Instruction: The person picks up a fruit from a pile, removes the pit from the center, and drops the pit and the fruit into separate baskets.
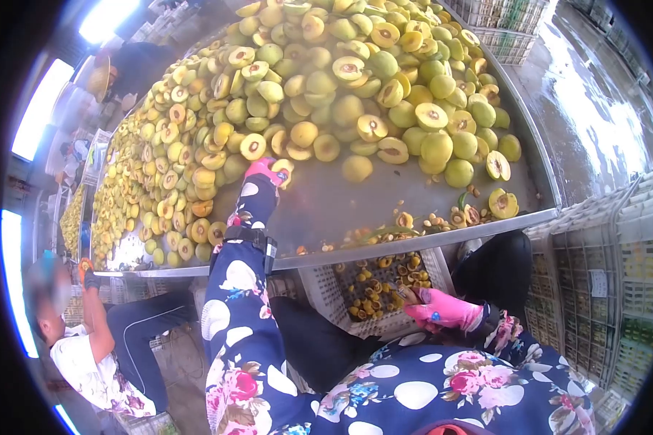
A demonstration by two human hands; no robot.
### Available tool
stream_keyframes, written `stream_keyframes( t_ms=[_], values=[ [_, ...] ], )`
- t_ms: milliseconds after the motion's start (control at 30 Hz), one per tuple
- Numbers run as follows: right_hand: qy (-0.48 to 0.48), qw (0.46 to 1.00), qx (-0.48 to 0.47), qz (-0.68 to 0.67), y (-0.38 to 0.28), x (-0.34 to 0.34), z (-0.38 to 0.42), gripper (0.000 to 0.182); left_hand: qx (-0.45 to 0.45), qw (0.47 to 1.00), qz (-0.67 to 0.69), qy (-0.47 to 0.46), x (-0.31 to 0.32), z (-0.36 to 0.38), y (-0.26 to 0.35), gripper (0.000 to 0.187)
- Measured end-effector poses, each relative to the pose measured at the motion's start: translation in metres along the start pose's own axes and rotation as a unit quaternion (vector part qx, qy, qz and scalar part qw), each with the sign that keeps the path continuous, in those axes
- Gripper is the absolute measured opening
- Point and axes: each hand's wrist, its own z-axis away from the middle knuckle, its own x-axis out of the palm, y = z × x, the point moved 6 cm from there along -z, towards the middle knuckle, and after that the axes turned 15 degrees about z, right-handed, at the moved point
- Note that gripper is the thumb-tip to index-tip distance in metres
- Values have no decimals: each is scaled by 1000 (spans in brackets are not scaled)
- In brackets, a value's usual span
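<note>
My left hand (pixel 267 171), in a pink glove, reaches over the metal table (pixel 305 210) with its fingers closed on a cut yellow-green fruit half (pixel 284 172). The large pile of halved fruit (pixel 319 80) lies just beyond it. Nearer my lap, my right hand (pixel 442 310), also in a pink glove, is closed round a small tool (pixel 408 293), whose shape is hard to make out. That hand is over the right edge of a white crate (pixel 326 290) below the table edge, which holds small yellow fruit pieces (pixel 377 286).
A raised metal rim (pixel 413 243) runs along the table's near side. Small scraps and pits (pixel 406 221) lie inside it. Stacked crates (pixel 602 275) stand at the right. Another person (pixel 98 348) sits at the lower left, a gloved hand at the table edge.
</note>
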Motion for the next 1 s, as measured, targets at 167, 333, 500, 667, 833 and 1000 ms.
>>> stream_keyframes(
  t_ms=[167,333,500,667,833,1000],
  values=[
    [3,993,-116,-9,-29,4,11,23,-12,866,498,-46,15,52,-12,47],
    [75,968,-194,139,-76,9,37,23,-37,638,728,-246,21,194,61,37],
    [128,949,-210,195,-93,21,52,29,-107,514,824,-213,57,268,87,37],
    [202,914,-243,256,-86,24,60,27,-85,500,835,-211,70,291,102,41],
    [226,917,-226,240,-75,28,64,25,-68,487,849,-196,77,302,104,40],
    [274,880,-261,288,-70,30,63,24,-89,473,860,-169,88,307,104,36]
  ],
)
